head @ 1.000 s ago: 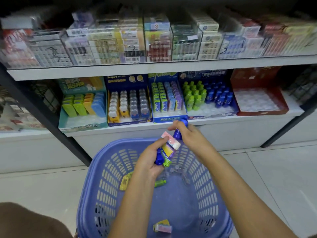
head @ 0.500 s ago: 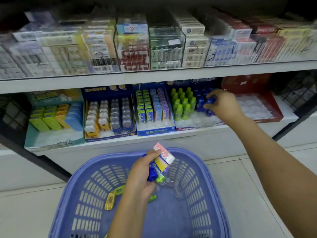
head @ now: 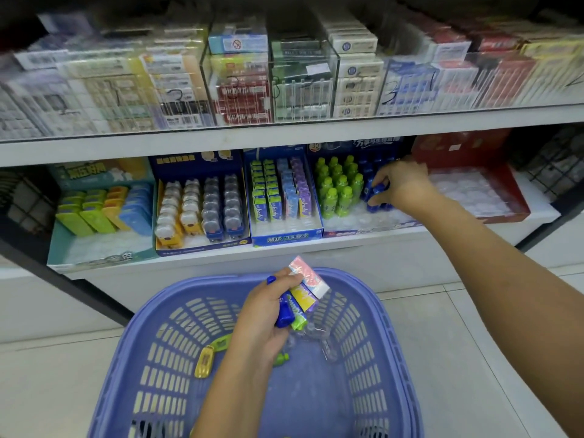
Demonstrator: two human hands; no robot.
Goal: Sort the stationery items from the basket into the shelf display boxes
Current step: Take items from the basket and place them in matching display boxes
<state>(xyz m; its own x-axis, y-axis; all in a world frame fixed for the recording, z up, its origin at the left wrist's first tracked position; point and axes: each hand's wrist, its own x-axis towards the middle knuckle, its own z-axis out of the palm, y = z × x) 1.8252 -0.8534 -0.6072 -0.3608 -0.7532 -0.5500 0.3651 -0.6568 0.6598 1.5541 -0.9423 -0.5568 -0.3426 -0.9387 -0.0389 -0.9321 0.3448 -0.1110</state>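
Blue, 1 small bottle (head: 376,192) is pinched by the right hand (head: 401,184) in the display box's (head: 363,230) right half, among matching ones. The left hand (head: 265,314) grips mixed items (head: 303,298) over the basket (head: 354,279), probably queued for sorting.

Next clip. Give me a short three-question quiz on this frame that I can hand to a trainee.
1. True or false: the right hand reaches into the red display box.
2. What colour is the bottle that the right hand grips? A green, B blue, C yellow.
3. Fill in: the left hand holds a stationery bundle above the ____.
Key: 1 false, it is at the bottle display box; 2 B; 3 basket.
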